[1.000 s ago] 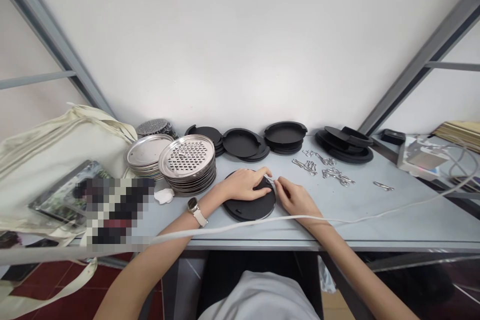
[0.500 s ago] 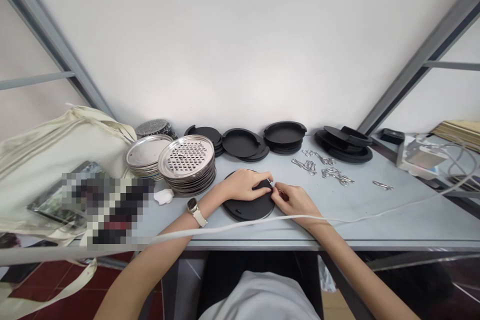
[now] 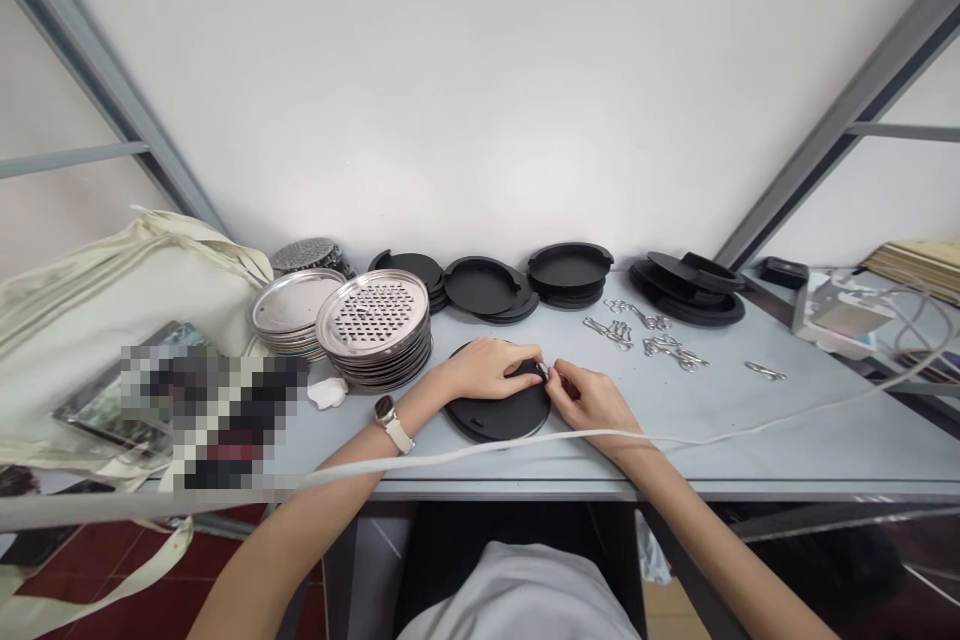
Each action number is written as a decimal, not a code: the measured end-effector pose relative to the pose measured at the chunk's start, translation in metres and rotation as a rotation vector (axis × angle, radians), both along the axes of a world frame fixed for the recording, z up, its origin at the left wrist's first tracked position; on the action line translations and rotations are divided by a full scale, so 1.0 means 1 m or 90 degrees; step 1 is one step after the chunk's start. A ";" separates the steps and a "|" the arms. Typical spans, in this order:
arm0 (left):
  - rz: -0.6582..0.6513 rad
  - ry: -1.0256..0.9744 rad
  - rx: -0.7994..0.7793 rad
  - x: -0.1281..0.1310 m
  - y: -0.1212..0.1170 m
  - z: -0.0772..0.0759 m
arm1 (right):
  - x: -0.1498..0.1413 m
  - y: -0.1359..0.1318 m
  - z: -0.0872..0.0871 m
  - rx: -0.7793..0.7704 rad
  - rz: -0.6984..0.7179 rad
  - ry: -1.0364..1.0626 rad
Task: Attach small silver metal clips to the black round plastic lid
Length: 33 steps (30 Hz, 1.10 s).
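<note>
Left hand (image 3: pixel 487 368) rests spread on a black disc (image 3: pixel 504 417); just beside it, right hand (image 3: pixel 594 400) pinches a metal clip (image 3: pixel 543 372)

Soft brightness on the wall (image 3: pixel 480 100), wide-angle stretch at edges.

Single head-worn view, facing forward and down over hands (image 3: pixel 487 368) and table (image 3: pixel 795 455), fairly near

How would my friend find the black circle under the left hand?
On the grey table, look near the front, right of the metal discs. A black disc lies under the left hand; the other black discs sit back by the wall, untouched.
</note>
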<state>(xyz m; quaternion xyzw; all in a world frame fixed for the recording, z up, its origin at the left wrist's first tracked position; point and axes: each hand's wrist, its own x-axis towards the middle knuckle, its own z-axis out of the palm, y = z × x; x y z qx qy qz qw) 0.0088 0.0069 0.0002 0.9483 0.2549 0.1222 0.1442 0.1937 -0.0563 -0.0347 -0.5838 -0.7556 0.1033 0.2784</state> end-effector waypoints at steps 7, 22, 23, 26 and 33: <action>-0.001 0.007 0.013 0.000 0.000 0.000 | 0.000 -0.001 0.001 0.012 -0.007 0.011; 0.021 0.021 0.033 0.002 -0.003 0.000 | 0.001 0.001 0.001 -0.030 0.041 -0.005; 0.019 0.022 0.035 0.002 -0.003 0.000 | 0.001 0.001 0.002 -0.030 0.040 -0.003; 0.011 0.024 0.035 0.002 -0.003 0.002 | 0.001 0.000 0.003 -0.032 0.037 -0.001; -0.004 0.008 0.025 0.001 -0.003 0.002 | 0.001 -0.001 0.004 -0.045 0.031 -0.007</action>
